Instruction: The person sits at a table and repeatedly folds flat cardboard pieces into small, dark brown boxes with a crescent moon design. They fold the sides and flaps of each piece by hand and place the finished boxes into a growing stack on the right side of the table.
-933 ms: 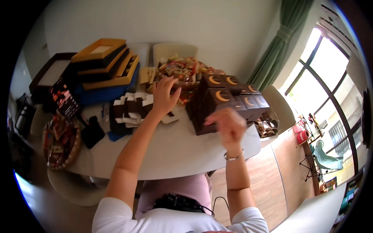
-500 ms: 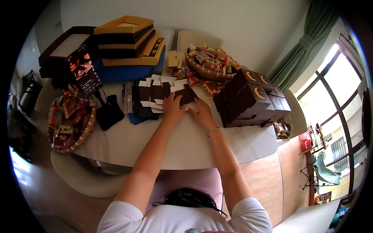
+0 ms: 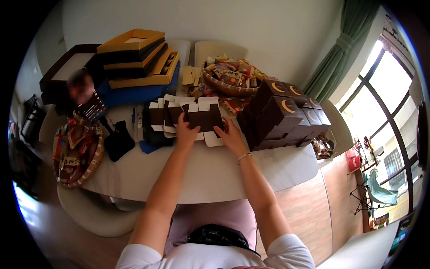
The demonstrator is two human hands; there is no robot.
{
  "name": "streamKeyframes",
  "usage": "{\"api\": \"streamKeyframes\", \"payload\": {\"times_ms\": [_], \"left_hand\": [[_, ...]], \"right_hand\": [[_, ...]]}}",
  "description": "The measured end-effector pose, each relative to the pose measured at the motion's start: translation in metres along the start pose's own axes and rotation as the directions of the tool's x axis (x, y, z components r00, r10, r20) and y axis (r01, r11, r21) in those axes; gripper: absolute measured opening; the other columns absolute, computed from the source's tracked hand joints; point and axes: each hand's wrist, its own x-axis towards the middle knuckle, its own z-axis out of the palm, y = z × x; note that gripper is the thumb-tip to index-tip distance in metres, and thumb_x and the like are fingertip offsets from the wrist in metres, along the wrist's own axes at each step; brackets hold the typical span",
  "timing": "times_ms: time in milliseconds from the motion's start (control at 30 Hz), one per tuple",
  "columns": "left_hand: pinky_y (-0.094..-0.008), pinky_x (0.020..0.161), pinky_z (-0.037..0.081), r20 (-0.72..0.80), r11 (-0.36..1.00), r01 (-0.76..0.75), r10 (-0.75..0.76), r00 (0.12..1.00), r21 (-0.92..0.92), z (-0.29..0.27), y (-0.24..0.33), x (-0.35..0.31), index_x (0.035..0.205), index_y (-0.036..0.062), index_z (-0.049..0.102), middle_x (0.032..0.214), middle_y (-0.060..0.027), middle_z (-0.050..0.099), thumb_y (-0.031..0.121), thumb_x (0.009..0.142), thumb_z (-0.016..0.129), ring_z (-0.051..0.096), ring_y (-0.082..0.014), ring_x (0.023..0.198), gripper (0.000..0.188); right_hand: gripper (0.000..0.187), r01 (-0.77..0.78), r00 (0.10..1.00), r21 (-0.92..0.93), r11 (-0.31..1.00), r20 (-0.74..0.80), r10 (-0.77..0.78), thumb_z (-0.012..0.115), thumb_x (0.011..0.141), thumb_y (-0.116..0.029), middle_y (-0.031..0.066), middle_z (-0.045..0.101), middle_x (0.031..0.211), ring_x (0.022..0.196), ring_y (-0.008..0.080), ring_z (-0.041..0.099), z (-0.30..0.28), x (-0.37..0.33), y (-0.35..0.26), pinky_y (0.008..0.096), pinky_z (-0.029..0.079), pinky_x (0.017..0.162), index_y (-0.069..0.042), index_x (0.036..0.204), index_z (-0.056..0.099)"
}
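A dark brown cardboard box blank (image 3: 205,120) with white flaps lies between my hands at the middle of the table. My left hand (image 3: 186,132) grips its left end, thumb on the near side and fingers over the edge. At the right end, my right hand (image 3: 232,136) holds it in the same way between thumb and fingers. Beside my left hand, more flat box blanks (image 3: 156,117) are piled, their white flaps overlapping. Folded brown boxes (image 3: 280,119) with a gold crescent on top are stacked to the right of my right hand.
A basket of wrapped snacks (image 3: 74,157) stands at the left, beside a phone (image 3: 92,107) on a black stand. Black and gold trays (image 3: 139,58) are stacked at the back left. Another snack basket (image 3: 230,87) is behind the blanks. A chair (image 3: 89,210) is at the near left.
The blank between my hands has been turned and drawn out flat, so its white flaps show at top and bottom. Both hands now grip its ends. The whole view has shifted slightly.
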Motion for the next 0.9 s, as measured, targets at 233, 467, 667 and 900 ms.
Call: {"api": "streamKeyframes", "payload": {"times_ms": [233, 467, 667, 900], "left_hand": [[-0.0300, 0.082, 0.052, 0.104, 0.921, -0.002, 0.046, 0.994, -0.390, 0.016, -0.019, -0.005, 0.138, 0.0026, 0.049, 0.126, -0.0112, 0.062, 0.026, 0.096, 0.065, 0.064, -0.0193, 0.106, 0.050], [-0.0231, 0.072, 0.047, 0.310, 0.911, -0.008, 0.148, 0.939, -0.411, 0.016, -0.007, -0.007, 0.110, 0.0034, 0.062, 0.097, 0.0022, 0.064, 0.036, 0.104, 0.051, 0.058, -0.0056, 0.084, 0.035], [-0.0276, 0.093, 0.042, 0.354, 0.853, -0.382, 0.502, 0.789, -0.356, 0.028, -0.008, -0.027, 0.134, 0.0023, 0.050, 0.118, -0.0083, 0.062, 0.040, 0.106, 0.045, 0.055, -0.0134, 0.110, 0.048], [-0.0357, 0.107, 0.038, 0.398, 0.827, -0.419, 0.552, 0.733, -0.375, 0.034, 0.000, -0.040, 0.149, 0.0009, 0.028, 0.133, -0.0182, 0.056, 0.028, 0.096, 0.064, 0.051, -0.0234, 0.124, 0.071]], "right_hand": [[0.045, -0.069, 0.998, 0.315, 0.947, 0.033, 0.062, 0.068, 0.095, -0.030, 0.0065, 0.065, 0.119, 0.102, 0.0142, 0.062, -0.004, -0.003, -0.019, 0.0280, 0.050, 0.087, -0.002, 0.129, 0.056], [0.039, -0.088, 0.991, 0.427, 0.900, -0.053, 0.122, 0.060, 0.100, -0.034, 0.0010, 0.063, 0.118, 0.110, 0.0062, 0.054, -0.030, -0.001, -0.021, 0.0200, 0.041, 0.092, -0.001, 0.120, 0.061], [0.066, 0.101, 0.984, 0.354, 0.930, -0.172, -0.041, 0.060, 0.098, -0.043, 0.0127, 0.051, 0.136, 0.125, 0.0202, 0.047, -0.023, -0.007, -0.040, 0.0287, 0.036, 0.105, 0.001, 0.142, 0.039], [0.083, 0.053, 0.998, 0.476, 0.878, -0.057, -0.029, 0.056, 0.097, -0.053, 0.0151, 0.040, 0.151, 0.138, 0.0250, 0.038, -0.021, -0.007, -0.021, 0.0318, 0.030, 0.114, 0.002, 0.152, 0.027]]}}
